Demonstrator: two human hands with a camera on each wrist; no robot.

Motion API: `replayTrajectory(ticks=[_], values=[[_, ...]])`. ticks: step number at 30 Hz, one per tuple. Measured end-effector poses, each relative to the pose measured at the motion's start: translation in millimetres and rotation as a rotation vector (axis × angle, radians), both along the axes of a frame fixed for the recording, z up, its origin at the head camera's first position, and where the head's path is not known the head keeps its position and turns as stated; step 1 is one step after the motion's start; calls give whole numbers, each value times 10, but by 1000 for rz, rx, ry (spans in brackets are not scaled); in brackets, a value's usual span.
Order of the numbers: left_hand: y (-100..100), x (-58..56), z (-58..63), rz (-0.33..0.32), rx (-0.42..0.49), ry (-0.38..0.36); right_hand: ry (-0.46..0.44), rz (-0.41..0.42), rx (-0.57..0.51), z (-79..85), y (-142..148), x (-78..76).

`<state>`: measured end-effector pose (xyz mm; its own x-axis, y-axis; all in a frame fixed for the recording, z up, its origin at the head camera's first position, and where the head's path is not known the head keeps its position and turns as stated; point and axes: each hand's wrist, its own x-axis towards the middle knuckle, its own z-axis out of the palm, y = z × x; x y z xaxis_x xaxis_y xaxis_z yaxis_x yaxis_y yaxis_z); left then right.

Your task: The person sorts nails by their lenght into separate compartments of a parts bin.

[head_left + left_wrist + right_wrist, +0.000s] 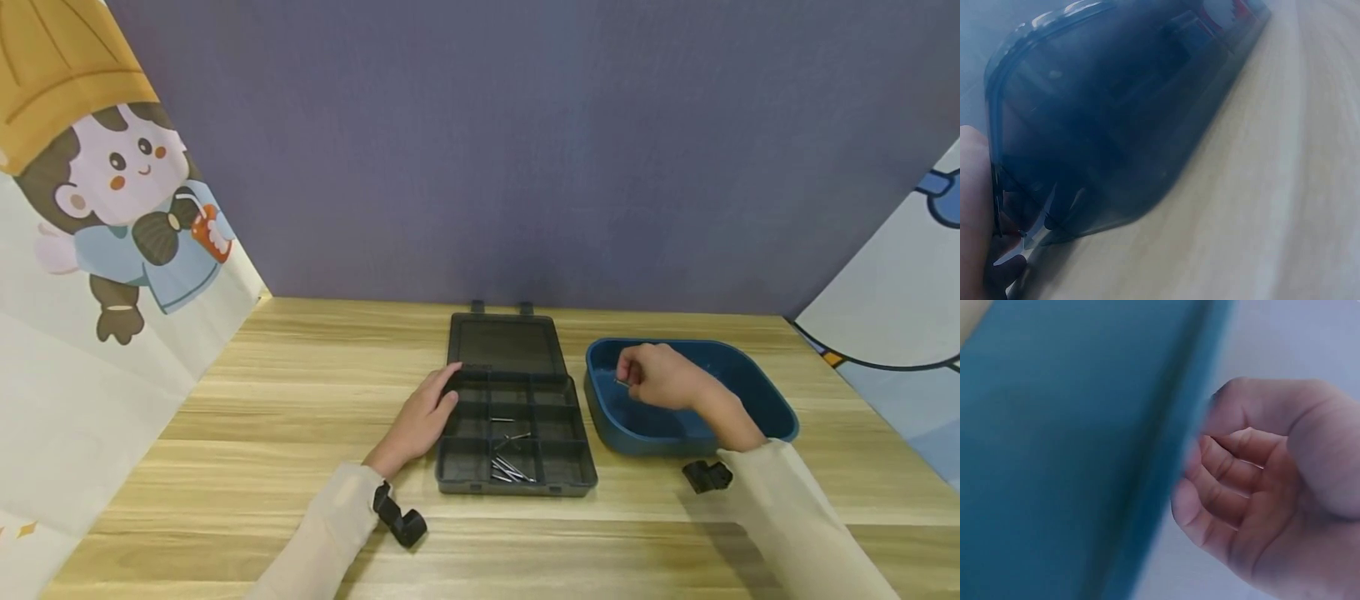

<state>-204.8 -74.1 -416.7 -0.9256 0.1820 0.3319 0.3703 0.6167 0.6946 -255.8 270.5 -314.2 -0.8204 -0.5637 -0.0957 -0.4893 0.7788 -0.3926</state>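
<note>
A dark grey see-through compartment box (517, 492) lies with its lid (506, 343) folded back. Thin silver nails (512, 471) lie in its middle column, several in the front compartment and a few behind. At the box's left side, my left hand (416, 422) rests with fingers extended along the edge; the left wrist view shows it beside the box wall (1104, 125). My right hand (663, 377) is over the blue basin (630, 442), pinching a small thin metal nail (622, 382) between thumb and fingers. In the right wrist view, the basin wall (1085, 456) hides the fingertips.
Everything stands on a wood-grain table (315, 358). A grey-blue panel (510, 150) rises along the back edge, and walls with cartoon prints (142, 192) stand on both sides. The basin sits close to the box's right side.
</note>
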Motion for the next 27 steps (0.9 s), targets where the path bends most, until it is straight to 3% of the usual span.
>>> replayTrajectory(ticks=[7,27], values=[[-1,1,22,6,10,-78,8,24,-37,78,-46,52],[5,7,21,11,4,-71,28,145,-111,19,-528,139]])
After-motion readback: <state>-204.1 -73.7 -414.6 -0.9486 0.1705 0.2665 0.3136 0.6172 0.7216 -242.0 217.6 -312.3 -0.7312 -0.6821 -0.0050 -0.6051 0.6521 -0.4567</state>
